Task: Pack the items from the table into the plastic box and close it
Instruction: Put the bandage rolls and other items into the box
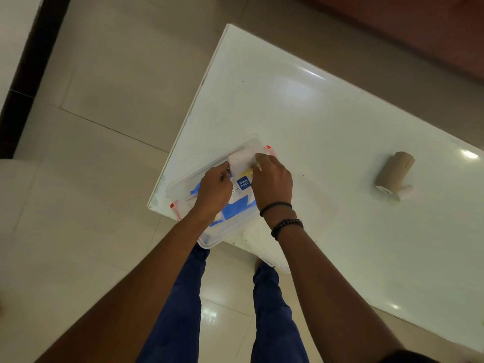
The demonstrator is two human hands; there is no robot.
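A glossy white table [327, 121] stands on a pale tiled floor, and the clear box [207, 242] sits at its near corner, one end jutting past the edge. Both hands work over the box's far end. The left hand [213, 191] and right hand [272, 179] have their fingers curled onto opposite edges of a white pack [242, 161], pinching it between them just above a wipes pack [242, 185] already lying in the box with some blue items.

The step in hand looks like seating this white pack in the box. Packing is not finished: a brown roll [394, 170] and a small white roll [406, 192], touching each other, lie well apart to the right on the table. The next move calls for letting go of the pack and reaching right for the rolls. A pale shape under the right forearm may be the lid; that cannot be told.
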